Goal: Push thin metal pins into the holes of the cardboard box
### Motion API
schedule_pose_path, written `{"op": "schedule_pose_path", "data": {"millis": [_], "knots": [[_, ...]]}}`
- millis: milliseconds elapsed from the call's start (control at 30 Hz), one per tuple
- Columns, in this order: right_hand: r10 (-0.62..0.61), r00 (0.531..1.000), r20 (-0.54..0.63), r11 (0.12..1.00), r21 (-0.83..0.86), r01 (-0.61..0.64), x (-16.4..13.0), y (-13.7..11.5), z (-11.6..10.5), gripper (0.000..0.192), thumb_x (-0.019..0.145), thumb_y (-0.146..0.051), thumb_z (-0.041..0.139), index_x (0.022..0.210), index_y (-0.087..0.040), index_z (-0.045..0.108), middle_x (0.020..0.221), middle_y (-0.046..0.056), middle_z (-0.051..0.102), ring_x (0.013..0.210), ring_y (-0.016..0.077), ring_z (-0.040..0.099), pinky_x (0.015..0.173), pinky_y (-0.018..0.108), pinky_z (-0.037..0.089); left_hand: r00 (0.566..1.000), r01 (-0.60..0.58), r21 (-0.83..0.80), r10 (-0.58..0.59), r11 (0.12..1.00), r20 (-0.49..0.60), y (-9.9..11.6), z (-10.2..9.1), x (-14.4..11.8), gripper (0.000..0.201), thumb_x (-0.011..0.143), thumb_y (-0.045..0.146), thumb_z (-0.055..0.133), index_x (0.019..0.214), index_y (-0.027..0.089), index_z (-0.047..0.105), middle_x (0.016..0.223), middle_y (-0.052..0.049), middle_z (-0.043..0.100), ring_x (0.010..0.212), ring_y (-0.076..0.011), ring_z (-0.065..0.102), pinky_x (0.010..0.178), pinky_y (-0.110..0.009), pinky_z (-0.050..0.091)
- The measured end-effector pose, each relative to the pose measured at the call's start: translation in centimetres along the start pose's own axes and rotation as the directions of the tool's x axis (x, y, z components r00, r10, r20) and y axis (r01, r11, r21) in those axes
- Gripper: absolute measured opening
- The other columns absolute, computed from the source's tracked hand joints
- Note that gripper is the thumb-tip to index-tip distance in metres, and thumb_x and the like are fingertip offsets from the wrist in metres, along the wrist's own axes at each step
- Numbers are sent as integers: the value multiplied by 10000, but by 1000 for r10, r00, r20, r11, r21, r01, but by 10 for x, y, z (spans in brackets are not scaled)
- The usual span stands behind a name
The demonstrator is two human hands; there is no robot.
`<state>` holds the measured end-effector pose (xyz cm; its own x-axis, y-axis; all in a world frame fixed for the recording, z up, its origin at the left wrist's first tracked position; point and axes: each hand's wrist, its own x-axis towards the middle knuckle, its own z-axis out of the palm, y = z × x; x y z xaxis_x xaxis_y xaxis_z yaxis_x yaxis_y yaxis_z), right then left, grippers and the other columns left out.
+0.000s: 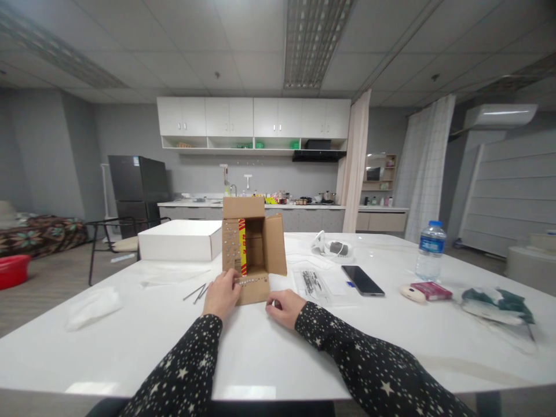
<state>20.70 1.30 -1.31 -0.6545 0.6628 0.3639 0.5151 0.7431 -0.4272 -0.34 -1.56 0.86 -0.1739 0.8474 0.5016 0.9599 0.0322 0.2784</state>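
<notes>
An open cardboard box (256, 240) stands on the white table in front of me, its opening facing me and its flaps spread. Small metallic pieces dot its left flap and run in a row along the lower flap (252, 295). My left hand (221, 293) holds the box at its lower left, fingers bent over the cardboard. By the lower flap's right corner, my right hand (285, 307) is closed with thumb and fingers together; whatever they pinch is too small to make out. Thin dark rods (200, 292) lie left of my left hand.
A white box (180, 240) stands at the back left, near crumpled plastic (95, 307). To the right are a clear case of small metal parts (313, 285), a phone (362, 280), a white device (332, 248), a water bottle (431, 252) and a red packet (431, 291).
</notes>
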Motion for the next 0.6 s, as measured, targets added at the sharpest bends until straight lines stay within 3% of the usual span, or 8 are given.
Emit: {"op": "schedule_pose_path", "data": {"millis": [400, 600], "knots": [[12, 1000, -18, 1000, 8, -12, 0, 2, 8, 175, 760, -226, 524, 805, -154, 677, 551, -20, 547, 515, 90, 438, 539, 209, 328, 1000, -13, 16, 13, 1000, 5, -2, 2, -6, 196, 795, 200, 435, 964, 205, 533, 953, -49, 611, 893, -184, 569, 720, -283, 392], [-28, 1000, -14, 997, -69, 27, 3, -4, 13, 182, 773, -238, 510, 815, -166, 672, 596, -3, 586, 544, 103, 479, 550, 220, 329, 1000, -11, 10, 11, 1000, -1, -4, 3, -4, 182, 796, 207, 446, 959, 209, 527, 964, -48, 610, 895, -185, 567, 730, -290, 394]]}}
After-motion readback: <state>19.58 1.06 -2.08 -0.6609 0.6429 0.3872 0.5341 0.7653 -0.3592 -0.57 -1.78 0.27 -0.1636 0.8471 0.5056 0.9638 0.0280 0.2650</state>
